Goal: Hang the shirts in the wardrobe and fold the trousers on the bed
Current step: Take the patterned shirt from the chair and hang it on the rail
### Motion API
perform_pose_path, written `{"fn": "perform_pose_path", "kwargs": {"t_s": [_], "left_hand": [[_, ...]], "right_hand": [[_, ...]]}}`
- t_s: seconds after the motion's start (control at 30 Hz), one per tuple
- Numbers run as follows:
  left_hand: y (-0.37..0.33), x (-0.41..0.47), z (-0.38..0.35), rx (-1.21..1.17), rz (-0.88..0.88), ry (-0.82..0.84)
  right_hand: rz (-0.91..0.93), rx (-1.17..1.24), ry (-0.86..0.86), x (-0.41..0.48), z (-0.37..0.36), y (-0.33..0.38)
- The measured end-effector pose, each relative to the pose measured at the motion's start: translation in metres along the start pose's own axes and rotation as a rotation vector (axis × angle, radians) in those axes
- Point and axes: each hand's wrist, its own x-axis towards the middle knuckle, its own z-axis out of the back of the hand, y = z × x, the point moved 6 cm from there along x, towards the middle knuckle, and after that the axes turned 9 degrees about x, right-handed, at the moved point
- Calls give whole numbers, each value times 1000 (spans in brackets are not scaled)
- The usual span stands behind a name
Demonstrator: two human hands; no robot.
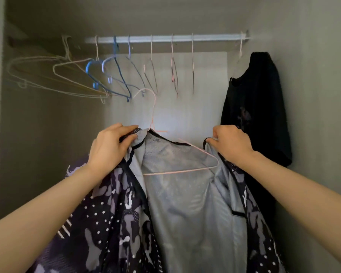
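Both grips clamp the patterned shirt's (114,223) open front, left hand (108,146) at 9 o'clock, right hand (231,143) at 3, below the rail (165,38). With the pink hanger's (205,152) right arm bare, the shirt could slide off.

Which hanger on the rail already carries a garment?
The hanger at the far right end of the rail, holding the black T-shirt; the others there hang bare.
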Motion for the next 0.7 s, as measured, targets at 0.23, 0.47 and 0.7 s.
{"fn": "perform_pose_path", "kwargs": {"t_s": [0.23,0.47,0.7], "left_hand": [[-2,18,17,-27,11,-53],[-30,6,9,446,-440,-38],[-22,30,4,652,-302,78]], "right_hand": [[-67,151,31,15,14,-1],[-27,157,-73,19,34,8],[32,276,44,-14,35,57]]}}
